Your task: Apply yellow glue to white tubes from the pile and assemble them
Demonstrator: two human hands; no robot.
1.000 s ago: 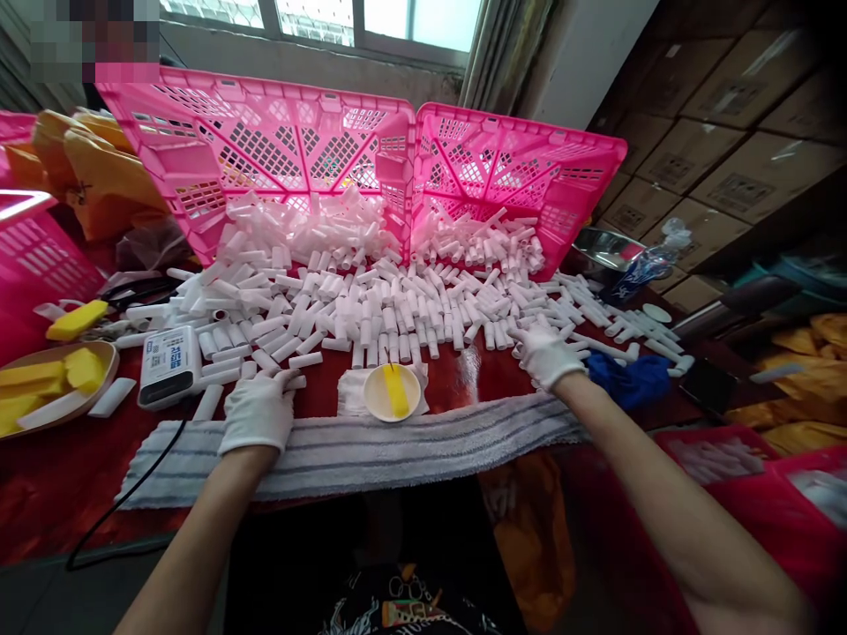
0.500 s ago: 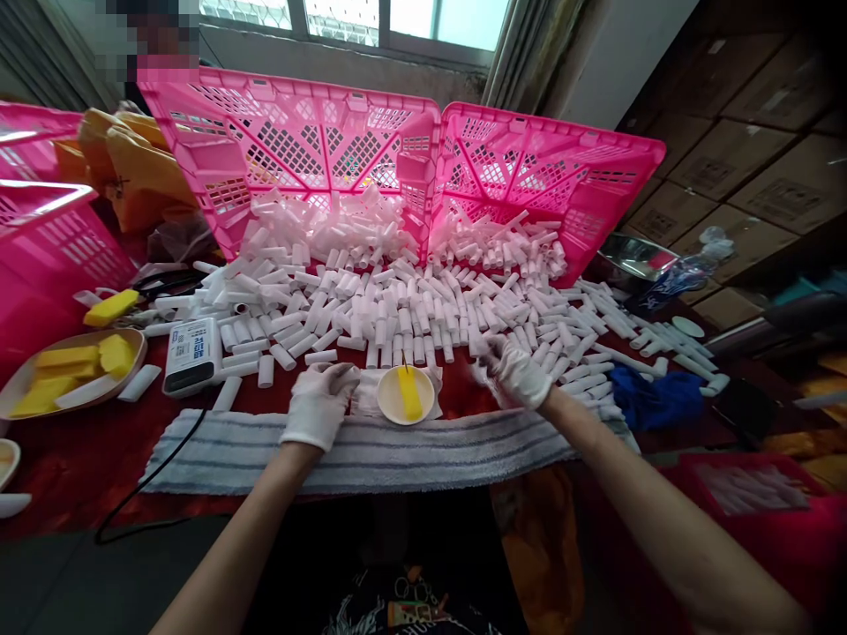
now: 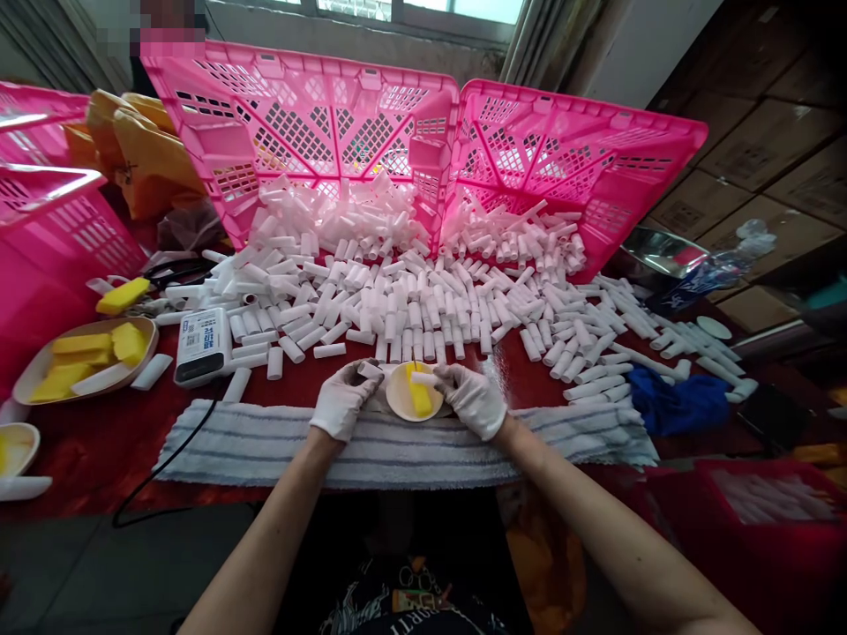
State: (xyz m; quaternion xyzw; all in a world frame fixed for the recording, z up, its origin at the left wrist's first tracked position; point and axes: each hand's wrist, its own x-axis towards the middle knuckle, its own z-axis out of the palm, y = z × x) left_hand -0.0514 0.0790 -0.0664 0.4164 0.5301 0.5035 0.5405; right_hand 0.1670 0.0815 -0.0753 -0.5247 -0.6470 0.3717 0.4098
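Note:
My right hand, in a white glove with darkened fingertips, pinches a short white tube sideways over a small round dish. In that dish lies a yellow sponge strip, with a thin dark upright pin or stick near its far end. At the dish's left, my gloved left hand is closed on a small white piece, seemingly another tube; the fingers partly cover it. Just beyond both hands spreads a large heap of white tubes. Under my wrists is a striped towel.
Two pink baskets lie tipped at the back, spilling tubes. To the left are a white box-shaped device with a cable and a plate of yellow sponges. A blue cloth and a metal bowl are at right.
My right hand has moved left from the tube heap to the dish, bringing a white tube. My left hand has shifted slightly right and up. The view has tilted a little.

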